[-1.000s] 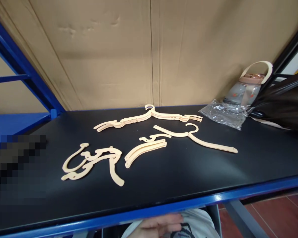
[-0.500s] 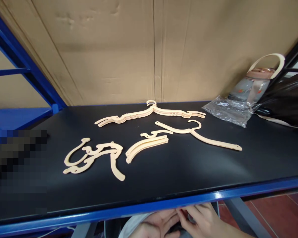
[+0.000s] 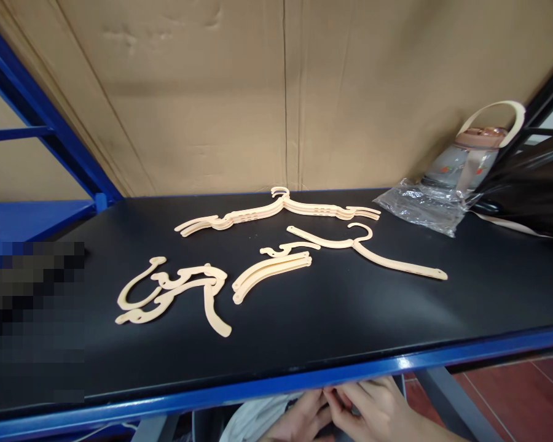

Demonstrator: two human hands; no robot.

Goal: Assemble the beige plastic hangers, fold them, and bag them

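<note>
My left hand [image 3: 299, 417] and my right hand [image 3: 371, 405] are together below the table's front edge, over my lap. Their fingertips are pinched and touch each other; whatever may be between them is hidden. Neither hand reaches the cream plastic clothes-hanger parts on the black table. Nearest to the hands lie two curved arm pieces [image 3: 271, 273], with a small notched piece [image 3: 288, 248] just behind. A partly built hanger [image 3: 354, 244] with hook and two arms lies to the right. Loose hook and notched pieces [image 3: 170, 294] form a pile at left. Stacked hangers [image 3: 281, 209] lie at the back.
A water jug [image 3: 470, 159] with a cream handle stands at the back right, a clear plastic bag [image 3: 424, 205] in front of it. A black bag [image 3: 529, 190] sits beside them. Cardboard [image 3: 203, 110] backs the table, whose blue edge [image 3: 350, 371] runs across the front.
My left hand has shifted and turned slightly, its fingers drawing closer to my right hand's fingertips. The hanger parts on the table have not moved.
</note>
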